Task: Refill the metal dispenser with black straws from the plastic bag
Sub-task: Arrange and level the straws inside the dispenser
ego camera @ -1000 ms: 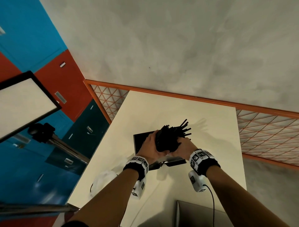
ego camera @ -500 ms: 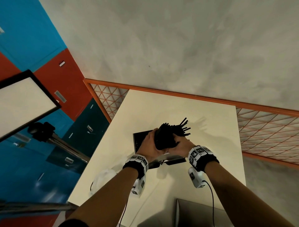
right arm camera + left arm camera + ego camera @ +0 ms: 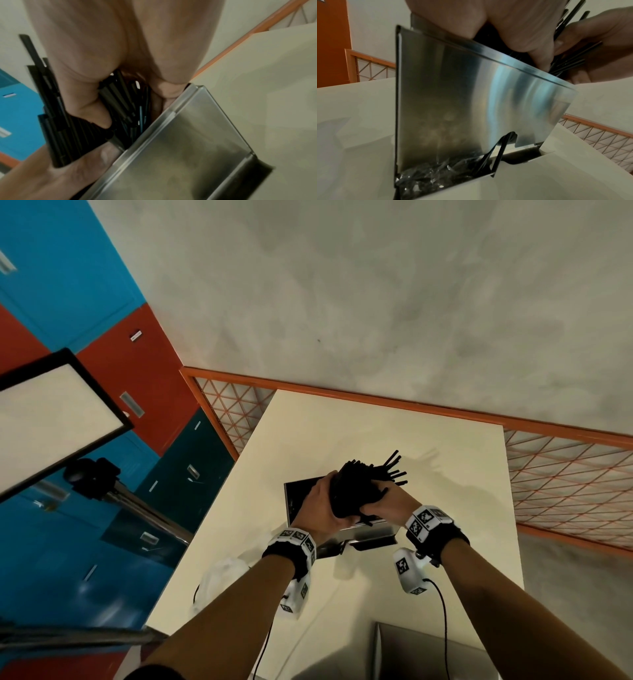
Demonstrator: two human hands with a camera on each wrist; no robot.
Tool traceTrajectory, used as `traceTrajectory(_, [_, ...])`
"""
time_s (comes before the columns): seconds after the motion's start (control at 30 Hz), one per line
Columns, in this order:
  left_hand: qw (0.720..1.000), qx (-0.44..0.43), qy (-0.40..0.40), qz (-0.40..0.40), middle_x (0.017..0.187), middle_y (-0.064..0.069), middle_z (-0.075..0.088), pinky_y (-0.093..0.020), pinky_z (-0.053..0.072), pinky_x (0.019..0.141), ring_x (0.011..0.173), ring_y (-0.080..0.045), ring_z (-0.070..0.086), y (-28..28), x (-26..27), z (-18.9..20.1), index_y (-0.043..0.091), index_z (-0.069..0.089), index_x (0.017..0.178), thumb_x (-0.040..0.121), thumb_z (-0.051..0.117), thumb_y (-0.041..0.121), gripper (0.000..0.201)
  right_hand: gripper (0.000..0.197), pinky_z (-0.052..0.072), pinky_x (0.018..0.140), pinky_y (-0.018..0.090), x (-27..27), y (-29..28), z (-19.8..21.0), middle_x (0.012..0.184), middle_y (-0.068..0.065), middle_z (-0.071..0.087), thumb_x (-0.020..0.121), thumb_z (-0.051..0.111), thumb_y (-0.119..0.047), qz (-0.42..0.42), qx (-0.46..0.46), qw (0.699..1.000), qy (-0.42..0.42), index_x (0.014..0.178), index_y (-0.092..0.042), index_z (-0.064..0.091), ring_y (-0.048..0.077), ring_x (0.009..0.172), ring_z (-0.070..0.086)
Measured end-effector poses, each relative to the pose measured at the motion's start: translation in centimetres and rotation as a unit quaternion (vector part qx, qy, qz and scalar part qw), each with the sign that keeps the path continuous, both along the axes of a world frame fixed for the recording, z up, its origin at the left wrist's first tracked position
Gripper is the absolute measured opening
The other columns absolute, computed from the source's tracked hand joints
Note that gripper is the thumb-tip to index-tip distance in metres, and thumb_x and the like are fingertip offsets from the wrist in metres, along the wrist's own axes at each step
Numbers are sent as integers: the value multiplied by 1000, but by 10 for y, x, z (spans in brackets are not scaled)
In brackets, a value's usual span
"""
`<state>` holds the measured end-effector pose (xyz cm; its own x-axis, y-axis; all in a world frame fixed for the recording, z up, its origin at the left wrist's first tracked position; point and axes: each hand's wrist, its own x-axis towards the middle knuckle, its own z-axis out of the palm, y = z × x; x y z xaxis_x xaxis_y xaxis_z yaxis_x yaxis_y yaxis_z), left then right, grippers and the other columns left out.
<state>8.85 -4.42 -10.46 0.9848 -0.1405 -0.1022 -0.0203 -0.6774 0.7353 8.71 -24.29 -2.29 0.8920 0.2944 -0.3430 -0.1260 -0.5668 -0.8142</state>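
A thick bundle of black straws point(image 3: 356, 491) is held between both hands just over the open top of the metal dispenser point(image 3: 298, 498) on the cream table. My left hand point(image 3: 322, 501) wraps the bundle's left side, my right hand point(image 3: 390, 503) its right side. Loose straw ends fan out past my fingers toward the far right. In the left wrist view the dispenser's shiny front wall point(image 3: 471, 101) fills the frame, with two straws point(image 3: 498, 152) poking from its bottom slot. The right wrist view shows the straws point(image 3: 120, 105) entering behind the dispenser's rim point(image 3: 154, 128).
A crumpled plastic bag point(image 3: 222, 577) lies on the table point(image 3: 376, 433) near its left edge, beside my left forearm. A grey metal piece point(image 3: 411, 652) sits at the near edge. An orange mesh railing point(image 3: 565, 474) runs behind and right of the table. A light panel on a stand point(image 3: 51, 412) is left.
Both hands have lowered the straw bundle slightly toward the dispenser's open top and drawn it a little closer; the grip is unchanged.
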Motion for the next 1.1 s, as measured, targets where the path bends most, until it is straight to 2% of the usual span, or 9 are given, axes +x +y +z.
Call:
traceTrajectory(0.07, [1000, 0, -4, -4, 132, 16, 57, -33, 52, 101, 123, -7, 57, 0, 0, 0, 36, 39, 143, 50, 88, 59, 107, 17, 50, 69, 37, -1, 0, -3, 66, -5, 62, 69, 70, -10, -7, 6, 1000, 3, 78, -23, 64, 11, 64, 57])
traceTrajectory(0.13, [1000, -4, -6, -7, 133, 14, 57, -34, 52, 101, 123, -8, 57, 0, -2, 3, 35, 39, 143, 53, 87, 58, 105, 32, 54, 86, 39, -2, 1, -5, 84, -3, 68, 69, 75, -17, 3, 15, 1000, 17, 98, -22, 65, 12, 81, 63])
traceTrajectory(0.23, [1000, -16, -6, -13, 138, 8, 53, -36, 49, 105, 127, -12, 54, 0, -6, 8, 32, 36, 146, 55, 88, 49, 106, 53, 44, 99, 29, -6, 9, -4, 92, -22, 55, 66, 80, -35, 69, -30, 997, 15, 108, -34, 47, -3, 89, 53])
traceTrajectory(0.3, [1000, -25, -5, -13, 139, 9, 53, -37, 49, 106, 127, -11, 54, 0, -8, 11, 33, 35, 146, 54, 89, 51, 108, 46, 43, 95, 26, -4, 15, -9, 84, -26, 46, 69, 77, -31, 106, -102, 989, -7, 101, -35, 43, -2, 84, 49])
traceTrajectory(0.43, [999, -35, -3, -22, 144, 6, 48, -36, 43, 111, 131, -12, 49, 2, -12, 19, 31, 34, 148, 58, 89, 48, 107, 27, 54, 89, 39, 8, 10, -33, 73, -20, 50, 74, 71, -23, 144, -177, 973, -27, 94, -34, 57, 12, 82, 56])
traceTrajectory(0.6, [999, -36, 1, -41, 149, 7, 42, -37, 39, 115, 138, -12, 42, 6, -16, 26, 28, 28, 152, 60, 89, 46, 112, 26, 50, 90, 33, -1, 14, -7, 91, -11, 60, 78, 74, -30, 143, -142, 979, -34, 101, -28, 60, 12, 91, 60])
traceTrajectory(0.73, [999, -39, -3, -20, 147, 7, 46, -38, 41, 114, 136, -12, 45, 4, -16, 27, 29, 29, 151, 58, 86, 49, 111, 25, 48, 68, 22, 1, 5, 4, 66, -13, 62, 72, 73, -8, 65, -63, 996, -24, 75, -30, 63, -2, 64, 58])
traceTrajectory(0.97, [998, -52, -27, -13, 139, 13, 54, -35, 49, 106, 129, -6, 54, -8, -7, 33, 36, 36, 146, 62, 89, 57, 102, 21, 57, 83, 53, 8, -5, 24, 82, 22, 73, 67, 73, 2, -40, 50, 997, 33, 88, 0, 70, 38, 83, 71])
traceTrajectory(1.1, [998, 3, -22, -63, 147, 0, 45, -38, 45, 110, 131, -20, 50, -8, -9, 43, 27, 23, 153, 69, 85, 40, 106, 24, 55, 83, 60, 6, -9, 30, 94, 35, 68, 74, 66, 13, -111, 136, 978, 113, 98, 11, 66, 50, 86, 68])
